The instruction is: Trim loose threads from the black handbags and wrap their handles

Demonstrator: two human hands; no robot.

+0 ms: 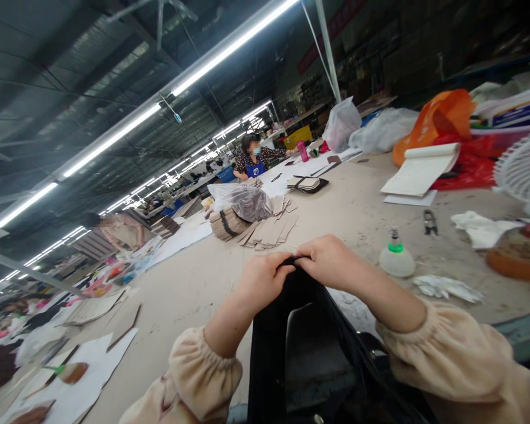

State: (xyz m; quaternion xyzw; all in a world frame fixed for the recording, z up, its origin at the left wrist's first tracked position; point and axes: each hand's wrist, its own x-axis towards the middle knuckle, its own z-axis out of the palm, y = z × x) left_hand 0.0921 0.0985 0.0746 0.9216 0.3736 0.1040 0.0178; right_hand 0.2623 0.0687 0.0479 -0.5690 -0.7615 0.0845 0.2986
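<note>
Both hands meet over the table, pinching the top edge of a black bag-like article (268, 359). My left hand (260, 280) is closed on that edge, thumb and fingers pressed together. Right beside it, my right hand (335, 259) grips the same edge, fingertips almost touching the left ones. Below the hands, the black material hangs in a loop around a wide opening, with small metal fittings low down. Its lower part runs out of view. Just beyond the hands lie a banded bundle of brown strips (229, 225) and loose brown pieces (269, 231).
On the right are a bottle with a green collar (397, 259), thread snips (430, 222), a notepad (421, 171), crumpled white material (446, 287) and a fan (523, 168). A masked person (254, 162) sits across the table (181, 294). Another person (121, 229) stands at left.
</note>
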